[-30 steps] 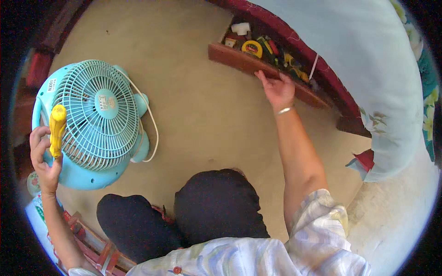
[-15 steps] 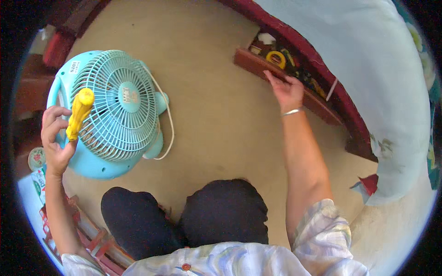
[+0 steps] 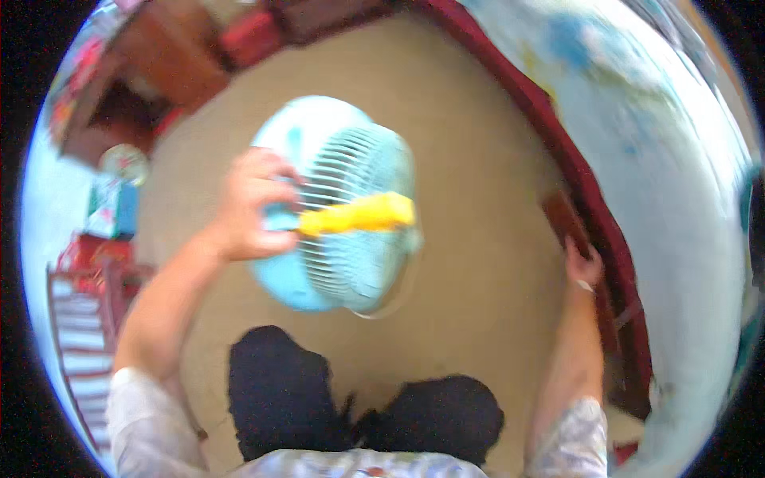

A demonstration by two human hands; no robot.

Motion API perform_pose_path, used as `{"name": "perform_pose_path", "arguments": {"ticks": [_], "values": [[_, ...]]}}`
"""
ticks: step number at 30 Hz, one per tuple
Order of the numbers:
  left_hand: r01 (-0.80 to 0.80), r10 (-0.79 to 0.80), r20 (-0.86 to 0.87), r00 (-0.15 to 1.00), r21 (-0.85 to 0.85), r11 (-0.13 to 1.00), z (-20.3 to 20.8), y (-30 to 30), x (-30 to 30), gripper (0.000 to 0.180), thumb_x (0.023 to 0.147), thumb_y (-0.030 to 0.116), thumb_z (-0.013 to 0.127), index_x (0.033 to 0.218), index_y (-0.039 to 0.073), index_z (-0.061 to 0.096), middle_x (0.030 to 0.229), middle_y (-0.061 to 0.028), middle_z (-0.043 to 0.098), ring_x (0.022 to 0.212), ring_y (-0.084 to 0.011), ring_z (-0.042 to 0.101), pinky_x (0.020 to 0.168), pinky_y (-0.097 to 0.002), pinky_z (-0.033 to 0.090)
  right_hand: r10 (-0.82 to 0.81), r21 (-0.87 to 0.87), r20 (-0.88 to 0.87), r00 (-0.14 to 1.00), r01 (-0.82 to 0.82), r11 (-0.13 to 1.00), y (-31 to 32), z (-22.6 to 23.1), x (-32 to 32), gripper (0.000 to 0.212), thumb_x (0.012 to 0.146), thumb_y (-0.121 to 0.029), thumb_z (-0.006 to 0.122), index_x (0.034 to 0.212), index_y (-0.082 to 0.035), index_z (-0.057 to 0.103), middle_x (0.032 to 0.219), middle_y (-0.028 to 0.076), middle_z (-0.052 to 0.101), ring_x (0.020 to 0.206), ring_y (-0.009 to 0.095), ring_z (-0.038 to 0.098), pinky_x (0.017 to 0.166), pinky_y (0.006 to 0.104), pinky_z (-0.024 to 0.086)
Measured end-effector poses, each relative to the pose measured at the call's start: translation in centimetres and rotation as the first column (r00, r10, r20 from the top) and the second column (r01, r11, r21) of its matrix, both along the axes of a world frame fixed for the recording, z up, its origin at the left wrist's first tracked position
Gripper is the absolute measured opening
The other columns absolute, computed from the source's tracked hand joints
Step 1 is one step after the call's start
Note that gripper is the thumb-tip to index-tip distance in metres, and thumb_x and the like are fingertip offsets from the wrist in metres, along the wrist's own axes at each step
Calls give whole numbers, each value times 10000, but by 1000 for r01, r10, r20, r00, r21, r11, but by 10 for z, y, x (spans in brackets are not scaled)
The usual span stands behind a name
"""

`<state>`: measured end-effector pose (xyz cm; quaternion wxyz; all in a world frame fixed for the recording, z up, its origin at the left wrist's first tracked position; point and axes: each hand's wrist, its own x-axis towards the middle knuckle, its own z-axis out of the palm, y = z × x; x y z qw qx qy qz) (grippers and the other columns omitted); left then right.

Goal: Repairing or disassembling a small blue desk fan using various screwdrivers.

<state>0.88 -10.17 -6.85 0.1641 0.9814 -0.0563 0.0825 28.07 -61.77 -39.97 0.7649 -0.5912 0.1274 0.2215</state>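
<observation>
A light blue electric fan [image 3: 358, 151] with a round slatted grille is in front of me, left of the middle. My left hand [image 3: 253, 209] curls around the handle at the fan's edge. From the same hand sticks out a yellow screwdriver-like handle [image 3: 358, 215], lying across the grille; its far end is hidden. On the right, my right hand [image 3: 583, 264] rests against the front of a reddish-brown drawer [image 3: 564, 221] under the bed's edge. Its fingers look extended and hold nothing, though blurred. The drawer's contents do not show.
A bed [image 3: 661, 183] with a pale cover and dark red edging [image 3: 550, 127] curves along the right. Brown wooden furniture [image 3: 171, 48] and a red box-like thing [image 3: 251, 38] stand at the far left. Nearer left are a patterned round thing [image 3: 125, 163] and a slatted frame [image 3: 80, 350].
The fan, with my left hand and the yellow handle, has swung right and turned. The drawer has gone inward, hiding its contents, with my right hand at its front. The whole view has shifted.
</observation>
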Motion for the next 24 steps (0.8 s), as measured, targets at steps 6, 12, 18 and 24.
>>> {"name": "perform_pose_path", "arguments": {"ticks": [6, 12, 18, 24], "values": [[-80, 76, -47, 996, -83, 993, 14, 9, -43, 226, 450, 275, 682, 608, 152, 577, 868, -2, 583, 929, -241, 506, 777, -402, 362, 558, 407, -275, 783, -431, 806, 182, 177, -88, 314, 866, -198, 478, 1107, 3, 495, 978, 157, 605, 872, 271, 600, 730, 419, 519], [-65, 56, -69, 996, -136, 989, 12, 0, -45, 293, 442, 291, 719, 660, 148, 585, 924, -11, 562, 979, -239, 482, 775, -417, 357, 953, 284, 11, 303, -915, 287, 304, 340, -138, 394, 878, -245, 499, 1159, 31, 478, 936, 141, 610, 716, 208, 616, 601, 332, 525], [-220, 264, 138, 955, -272, 937, -1, 22, -55, 523, 591, 419, 717, 978, 96, 574, 1245, -193, 393, 1185, -406, 320, 949, -513, 287, 997, -150, -74, -27, -988, -38, 341, 349, -157, 332, 800, -164, 629, 1065, 29, 573, 751, 37, 619, 584, 76, 560, 485, 202, 426], [-791, 535, -608, 587, -573, 215, -1, 29, -54, 489, 735, 315, 644, 1057, -26, 505, 1155, -269, 479, 1124, -390, 437, 897, -459, 376, 944, -496, 87, -318, -836, -235, 357, 378, -168, 236, 751, -129, 634, 957, -14, 627, 717, 98, 632, 592, 143, 568, 590, 288, 472]]}}
